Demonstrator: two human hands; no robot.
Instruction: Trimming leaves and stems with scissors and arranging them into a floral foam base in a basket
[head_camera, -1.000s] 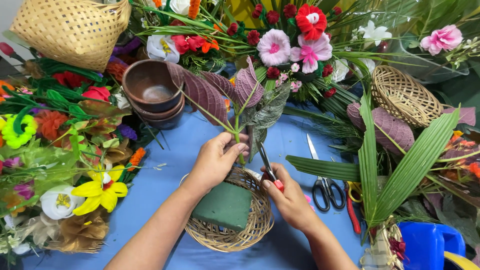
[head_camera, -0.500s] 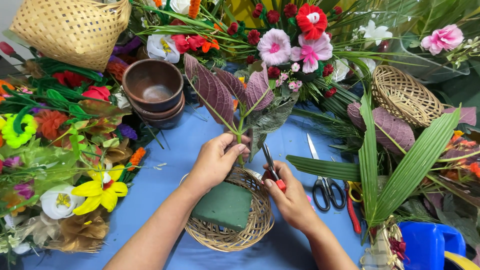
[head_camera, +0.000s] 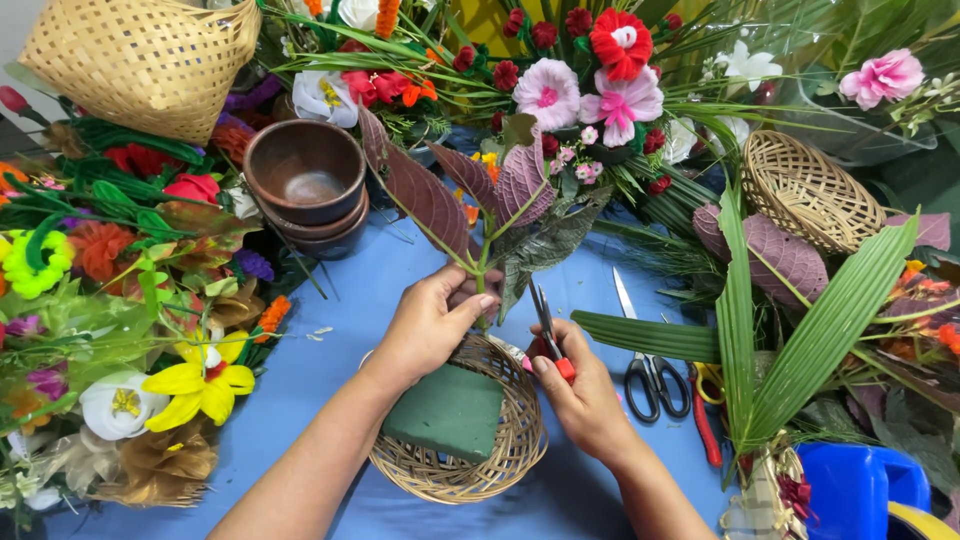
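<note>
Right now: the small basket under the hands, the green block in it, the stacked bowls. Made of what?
Small basket: woven cane or bamboo by its look, tan strips visibly interlaced, matte. Green block: probably floral foam, dull dark green, flat faces, no shine. Stacked bowls: brown, smooth, slight sheen inside; could be wood, clay or plastic, hard to tell.

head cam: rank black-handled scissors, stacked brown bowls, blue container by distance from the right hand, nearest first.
From the right hand:
1. Black-handled scissors, lying on the blue table just to its right.
2. Blue container, at the lower right corner.
3. Stacked brown bowls, far upper left, beyond the left hand.
</note>
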